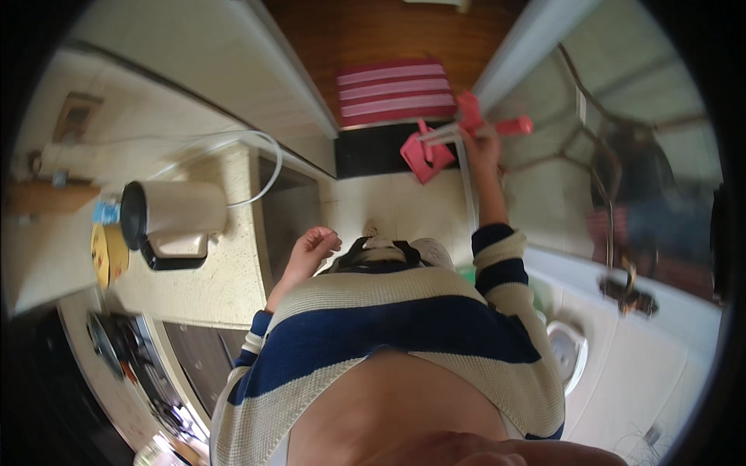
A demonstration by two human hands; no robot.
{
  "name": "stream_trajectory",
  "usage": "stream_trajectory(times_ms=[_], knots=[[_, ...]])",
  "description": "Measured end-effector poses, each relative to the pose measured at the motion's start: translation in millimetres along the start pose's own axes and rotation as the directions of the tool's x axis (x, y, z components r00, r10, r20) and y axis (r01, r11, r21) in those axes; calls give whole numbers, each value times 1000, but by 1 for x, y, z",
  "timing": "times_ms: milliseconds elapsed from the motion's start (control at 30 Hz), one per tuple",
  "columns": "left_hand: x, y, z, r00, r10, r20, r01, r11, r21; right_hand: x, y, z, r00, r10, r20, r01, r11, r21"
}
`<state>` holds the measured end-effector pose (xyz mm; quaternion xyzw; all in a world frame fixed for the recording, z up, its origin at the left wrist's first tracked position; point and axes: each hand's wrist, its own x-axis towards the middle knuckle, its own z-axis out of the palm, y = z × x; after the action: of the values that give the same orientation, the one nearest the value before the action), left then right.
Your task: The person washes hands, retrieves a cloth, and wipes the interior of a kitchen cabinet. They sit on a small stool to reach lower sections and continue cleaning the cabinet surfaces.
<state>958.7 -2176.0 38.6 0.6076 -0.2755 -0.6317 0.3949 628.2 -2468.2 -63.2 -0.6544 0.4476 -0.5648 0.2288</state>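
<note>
My right hand (482, 148), raised out ahead near a pale door frame, is closed around a pink plastic implement (469, 113). A rounded pink end (515, 125) sticks out to the right of the fist. On the other side, pale thin rods lead to an angular pink piece (427, 156) with a gap in it. Motion blur hides the exact kind of implement. My left hand (313, 249) hangs at waist height, fingers loosely curled, with nothing visible in it. It is nearest the edge of the speckled countertop (233, 285), apart from it.
A cream electric kettle (185, 209) lies sideways in view on the countertop, with a white cord (275, 169) looping past the edge. Behind it is a yellow round container (109, 254). A striped mat (396, 90) lies beyond the dark threshold (373, 152). A tap (629, 297) stands at right.
</note>
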Motion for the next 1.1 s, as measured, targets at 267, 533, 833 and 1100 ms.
stream_trajectory(times_ms=[267,533,833,1100], knots=[[26,0,13,993,42,-113,-47,998,-44,61,93,22,951,283,126,-294,952,79],[-3,-12,61,894,12,-449,-114,973,-202,157,111,44,862,419,284,-330,891,-312],[-75,-45,97,748,-147,-647,-113,933,-343,135,66,41,911,292,292,-261,955,-142],[-181,-136,102,545,-205,-813,-330,839,-433,47,-9,47,821,303,484,-196,946,-259]])
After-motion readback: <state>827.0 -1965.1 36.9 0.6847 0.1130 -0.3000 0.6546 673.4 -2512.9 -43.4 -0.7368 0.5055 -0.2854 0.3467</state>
